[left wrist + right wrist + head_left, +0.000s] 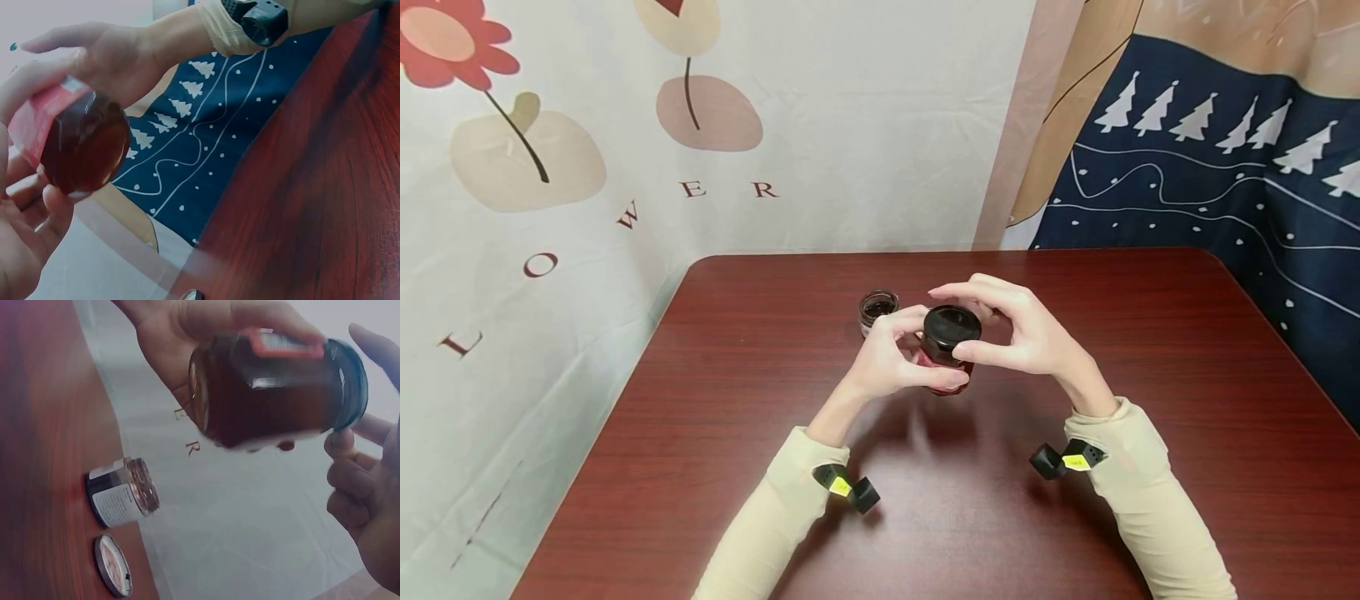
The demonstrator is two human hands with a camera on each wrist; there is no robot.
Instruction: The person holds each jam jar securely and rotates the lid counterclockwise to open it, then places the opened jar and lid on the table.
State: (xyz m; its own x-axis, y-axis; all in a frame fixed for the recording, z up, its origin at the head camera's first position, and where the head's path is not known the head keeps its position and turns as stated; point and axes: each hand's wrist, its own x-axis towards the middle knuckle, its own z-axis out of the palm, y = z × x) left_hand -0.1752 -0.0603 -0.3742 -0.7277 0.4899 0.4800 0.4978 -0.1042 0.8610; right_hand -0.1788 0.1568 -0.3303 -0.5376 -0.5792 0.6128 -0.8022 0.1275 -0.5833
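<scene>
My left hand [891, 354] grips a glass jar [940, 375] of dark contents with a red label, holding it above the table. A black lid [952, 327] is on the jar. My right hand [1022, 329] is beside the lid, its thumb and fingers spread to either side; in the right wrist view the upper finger stands apart from it, while lower fingers are close to its rim. In the left wrist view the base of the jar [87, 147] faces the camera. Behind the left hand stands a smaller jar without a lid [878, 307], with a white label [115, 503].
A loose lid [114, 565] lies inner side up near the smaller jar on the reddish-brown table [737, 417]. A pale flower-print cloth [850, 167] hangs behind the table, and a navy cloth with white trees [1210, 183] hangs at the right.
</scene>
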